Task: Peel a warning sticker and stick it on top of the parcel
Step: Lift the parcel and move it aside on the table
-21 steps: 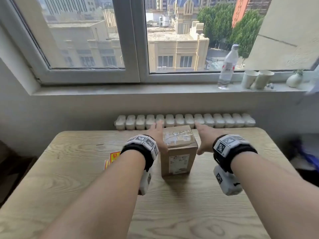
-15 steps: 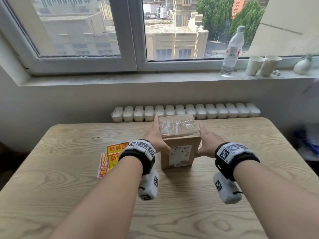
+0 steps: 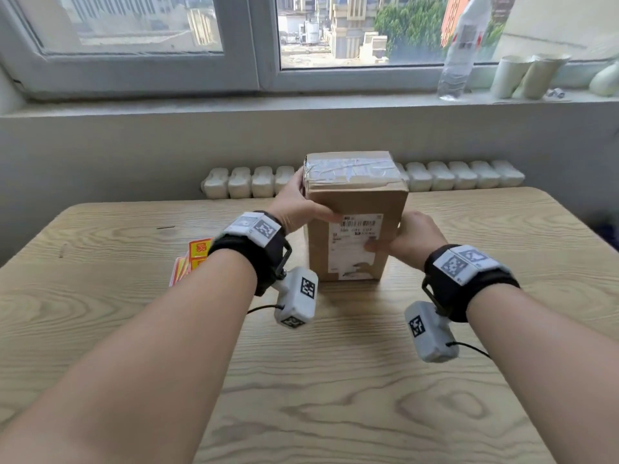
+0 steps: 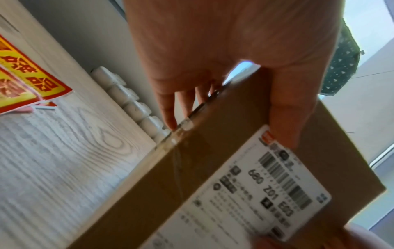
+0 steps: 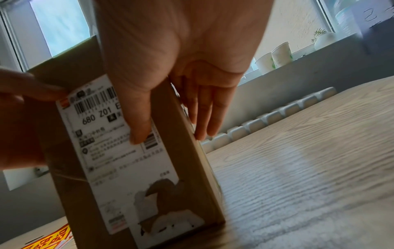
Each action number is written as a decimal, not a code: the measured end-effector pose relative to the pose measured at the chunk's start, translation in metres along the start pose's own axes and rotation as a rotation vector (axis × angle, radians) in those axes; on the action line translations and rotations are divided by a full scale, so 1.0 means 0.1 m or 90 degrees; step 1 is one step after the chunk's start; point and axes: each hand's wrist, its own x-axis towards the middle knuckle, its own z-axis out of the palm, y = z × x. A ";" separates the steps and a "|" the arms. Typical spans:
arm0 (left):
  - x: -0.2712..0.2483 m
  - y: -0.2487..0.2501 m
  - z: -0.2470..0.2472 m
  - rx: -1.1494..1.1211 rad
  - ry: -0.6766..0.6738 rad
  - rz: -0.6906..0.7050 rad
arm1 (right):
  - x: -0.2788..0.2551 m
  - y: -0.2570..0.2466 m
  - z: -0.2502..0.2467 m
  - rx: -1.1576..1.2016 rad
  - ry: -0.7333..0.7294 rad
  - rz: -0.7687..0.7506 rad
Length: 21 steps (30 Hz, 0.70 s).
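Observation:
A brown cardboard parcel stands upright on the wooden table, its taped top up and a white shipping label facing me. My left hand grips its left side, thumb on the front face near the label. My right hand grips the right side lower down, thumb on the label. In the left wrist view my left hand lies along the parcel. In the right wrist view my right hand lies along the parcel. Red and yellow warning stickers lie on the table left of the parcel, partly behind my left wrist.
A row of white moulded blocks runs along the table's back edge. On the window sill at the right stand a water bottle, two paper cups and a white vase. Bare wood lies in front of the parcel.
Both hands have closed on the parcel's sides and drawn it toward me from the back of the table; the thumbs now lie on its front face.

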 end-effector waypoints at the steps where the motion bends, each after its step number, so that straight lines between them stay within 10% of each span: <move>1: 0.00 -0.03 -0.02 0.001 -0.011 0.004 | 0.01 0.02 0.02 0.002 0.008 -0.009; 21: -1.45 0.07 0.09 0.061 -0.005 0.039 | -1.41 -0.20 -0.08 0.125 0.032 -0.045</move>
